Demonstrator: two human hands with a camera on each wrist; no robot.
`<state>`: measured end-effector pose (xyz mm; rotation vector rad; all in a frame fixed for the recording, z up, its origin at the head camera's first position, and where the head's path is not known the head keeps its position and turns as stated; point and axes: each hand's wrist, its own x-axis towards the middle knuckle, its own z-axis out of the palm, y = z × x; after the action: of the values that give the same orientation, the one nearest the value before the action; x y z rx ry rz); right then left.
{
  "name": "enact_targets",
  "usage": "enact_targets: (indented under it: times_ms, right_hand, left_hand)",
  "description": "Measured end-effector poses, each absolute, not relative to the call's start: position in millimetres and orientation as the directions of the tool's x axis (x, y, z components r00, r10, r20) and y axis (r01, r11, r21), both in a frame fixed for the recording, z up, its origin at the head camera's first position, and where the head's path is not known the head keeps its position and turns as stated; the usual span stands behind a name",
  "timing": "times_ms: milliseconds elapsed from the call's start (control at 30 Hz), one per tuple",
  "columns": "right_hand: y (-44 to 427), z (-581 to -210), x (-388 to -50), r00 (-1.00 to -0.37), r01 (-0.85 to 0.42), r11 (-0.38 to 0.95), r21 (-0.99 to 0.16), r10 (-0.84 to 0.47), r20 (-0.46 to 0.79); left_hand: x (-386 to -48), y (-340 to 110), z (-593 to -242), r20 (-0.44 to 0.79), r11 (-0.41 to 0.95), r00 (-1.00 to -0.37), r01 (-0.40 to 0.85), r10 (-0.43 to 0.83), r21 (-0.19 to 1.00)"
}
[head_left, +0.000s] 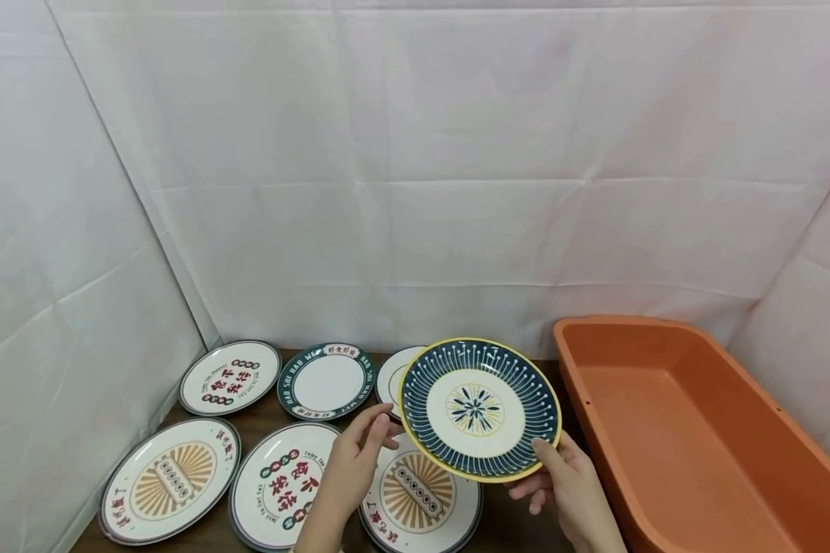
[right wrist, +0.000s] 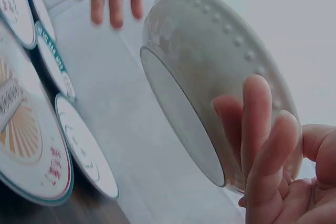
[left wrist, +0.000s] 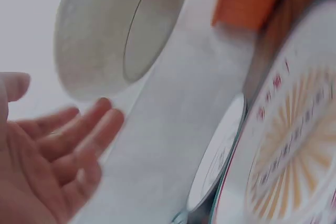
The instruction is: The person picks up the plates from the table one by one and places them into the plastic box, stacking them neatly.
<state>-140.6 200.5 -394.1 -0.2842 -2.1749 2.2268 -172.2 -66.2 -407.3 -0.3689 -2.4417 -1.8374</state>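
A deep plate (head_left: 476, 408) with a blue patterned border, yellow rim and flower-like centre is held tilted above the table. My right hand (head_left: 566, 485) pinches its lower right rim, thumb on the upper face and fingers beneath. The plate's pale underside (right wrist: 194, 77) with its foot ring faces the right wrist camera. Beside the plate's left edge is my left hand (head_left: 355, 461). In the left wrist view its fingers (left wrist: 84, 135) are loosely extended, close to the rim, and hold nothing; whether a fingertip touches the plate I cannot tell.
Several printed white plates lie in two rows on the dark wooden table, including a green-rimmed plate (head_left: 328, 382) and a sunburst plate (head_left: 173, 480). One white plate (head_left: 387, 376) is partly covered by the held plate. An orange tub (head_left: 705, 430) stands at right. White cloth (head_left: 415, 153) hangs behind.
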Motion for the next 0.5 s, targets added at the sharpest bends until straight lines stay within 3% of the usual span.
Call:
enact_targets:
  times_ms: [133,233,500]
  right_hand:
    - [195.9,-388.8,-136.4,-0.986,0.116,-0.043,-0.992,0.114,-0.120]
    - [193.6,-386.0,-134.1,-0.984,0.131,-0.047,-0.990,0.113,-0.135]
    - [190.3,-382.5,-129.1,-0.987,0.138,-0.032,-0.990,0.075,-0.140]
  left_hand:
    - [-173.7,-63.0,-407.0,0.084,-0.037,-0.950,0.076,0.300,0.996]
    - [-172.9,-61.5,-407.2,0.038,-0.180,-0.930,-0.031,0.364,0.983]
    - [-170.4,-58.5,-413.7,0.104,-0.508,-0.909,-0.127,0.403,0.852]
